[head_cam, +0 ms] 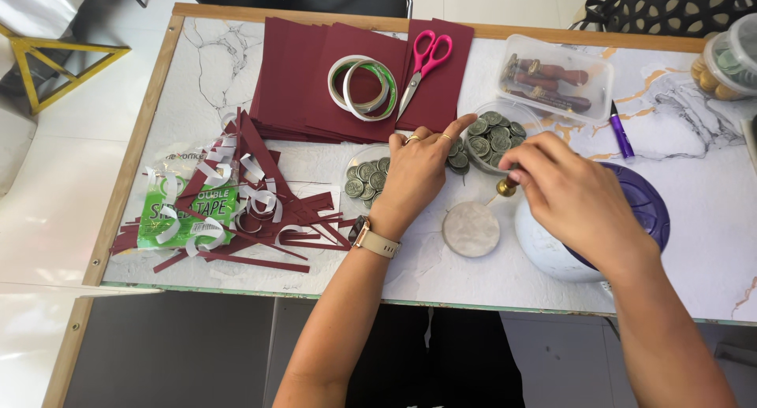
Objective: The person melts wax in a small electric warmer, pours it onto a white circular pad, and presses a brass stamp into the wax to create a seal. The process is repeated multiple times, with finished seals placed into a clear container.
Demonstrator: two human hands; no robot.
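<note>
1. Pinched in my right hand (569,189), a narrow grip holds the brass-tipped stamp (505,188) tilted above the round white disc (471,229) on the bench (694,242).
2. My left hand (415,171) lies palm-down, fingers loose, index pointing at the dish of grey-green seals (490,133).

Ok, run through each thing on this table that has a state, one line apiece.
Scissors: shut, lying flat on the maroon card stack.
Tape rolls: lying flat on the card.
Clear box: lid off, wax sticks inside.
Purple pen: capped, lying flat.
Left hand: flat on the dish of wax seals.
Right hand: gripping the brass stamp.
Round pad: bare.
</note>
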